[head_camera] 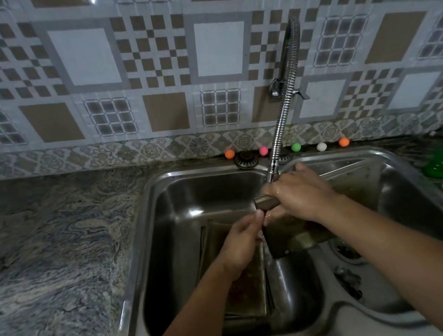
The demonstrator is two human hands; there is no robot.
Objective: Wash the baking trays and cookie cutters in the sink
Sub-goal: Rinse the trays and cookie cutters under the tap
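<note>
Two hands (299,195) on unlabelled tray (292,238)

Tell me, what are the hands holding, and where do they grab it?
Both hands hold one baking tray under the faucet. The right hand grips its top edge; the left hand pinches its left edge.

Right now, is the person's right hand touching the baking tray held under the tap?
Touching. The head view shows the right hand with its fingers curled over the top edge of the baking tray, with no gap between them.
</note>
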